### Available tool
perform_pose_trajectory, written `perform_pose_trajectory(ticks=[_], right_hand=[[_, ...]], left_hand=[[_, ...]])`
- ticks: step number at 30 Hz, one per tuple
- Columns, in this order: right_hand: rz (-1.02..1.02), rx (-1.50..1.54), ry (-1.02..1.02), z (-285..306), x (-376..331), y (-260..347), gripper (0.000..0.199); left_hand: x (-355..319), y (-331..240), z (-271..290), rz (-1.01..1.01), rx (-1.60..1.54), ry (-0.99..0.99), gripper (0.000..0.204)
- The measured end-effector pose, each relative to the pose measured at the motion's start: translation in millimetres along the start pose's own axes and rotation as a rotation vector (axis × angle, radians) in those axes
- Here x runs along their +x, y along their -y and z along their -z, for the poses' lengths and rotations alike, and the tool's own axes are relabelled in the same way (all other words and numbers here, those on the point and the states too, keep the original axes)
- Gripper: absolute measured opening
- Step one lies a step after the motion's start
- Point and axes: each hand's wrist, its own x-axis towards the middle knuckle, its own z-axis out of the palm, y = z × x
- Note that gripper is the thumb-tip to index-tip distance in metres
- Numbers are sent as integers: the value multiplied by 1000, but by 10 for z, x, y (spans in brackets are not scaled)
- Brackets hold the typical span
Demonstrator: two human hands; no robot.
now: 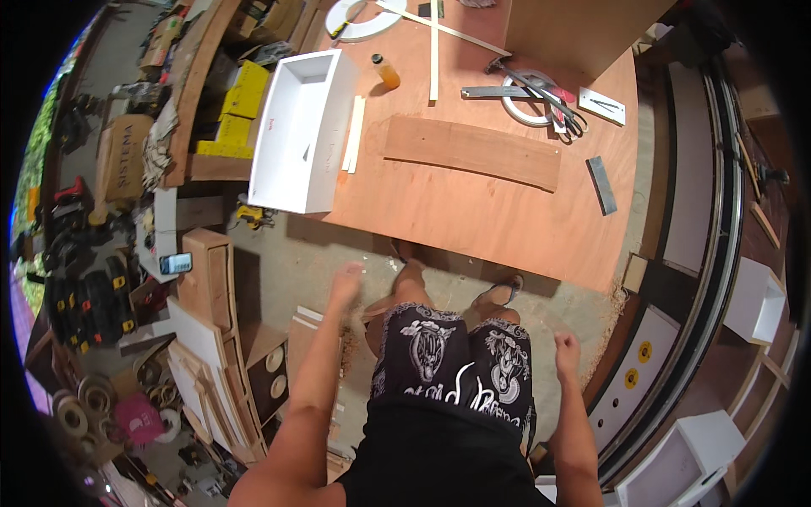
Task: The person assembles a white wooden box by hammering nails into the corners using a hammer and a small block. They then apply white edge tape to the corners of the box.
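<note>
My left hand [346, 282] hangs below the table's near edge on the left, loosely curled, with nothing visible in it. My right hand [567, 344] hangs at the right beside my shorts, its fingers drawn into a fist, holding nothing that shows. Both hands are apart from the plywood-topped table [422, 224] in front of me. A flat brown wooden board [473, 154] lies across the tabletop, nearest to both hands. To its left stand pale wood strips [354, 135] and a white open box [295, 135]. A grey rectangular block [601, 185] rests at the right.
Further back on the table are a bottle of orange liquid [386, 73], a metal ruler [498, 92], a hammer [528, 80], black-handled scissors [574, 125] and white rings [363, 21]. Shelves with yellow boxes [243, 89] flank the left. A metal rail [718, 220] runs along the right.
</note>
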Motion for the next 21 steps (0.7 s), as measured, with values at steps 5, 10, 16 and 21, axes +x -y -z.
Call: perform_pose_trajectory(ticks=[5, 10, 16, 21], right_hand=[[-543, 23, 60, 1275, -671, -1277, 16], [-641, 121, 101, 1252, -1254, -1624, 10], [-316, 260, 101, 676, -1666, -1837, 24], [-198, 107, 17, 622, -1855, -2075, 27]], left_hand=[[-1372, -563, -1264, -380, 409, 129, 40], [-1577, -1148, -1239, -245, 683, 589, 61], [-1996, -1654, -1363, -479, 883, 856, 55], [-2013, -1150, -2153, -420, 894, 855, 83]])
